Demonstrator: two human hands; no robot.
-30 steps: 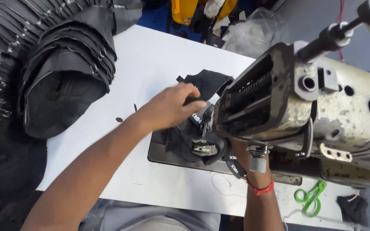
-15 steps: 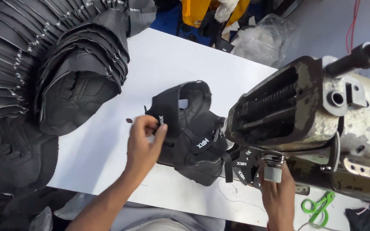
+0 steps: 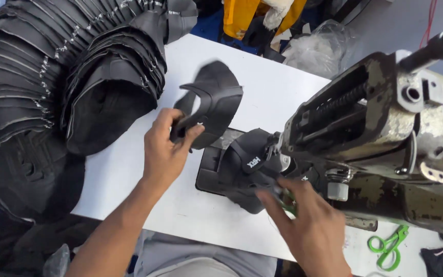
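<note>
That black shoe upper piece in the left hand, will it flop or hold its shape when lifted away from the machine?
The black upper piece probably holds its curve: it stands arched above the table though the left hand pinches only one edge. It looks light, since a fingertip pinch carries it. The thin ends may still bend.

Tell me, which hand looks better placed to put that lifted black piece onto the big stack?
Left, probably: the left hand already grips the lifted black shoe piece, near the stack. The right hand is at the sewing machine.
</note>
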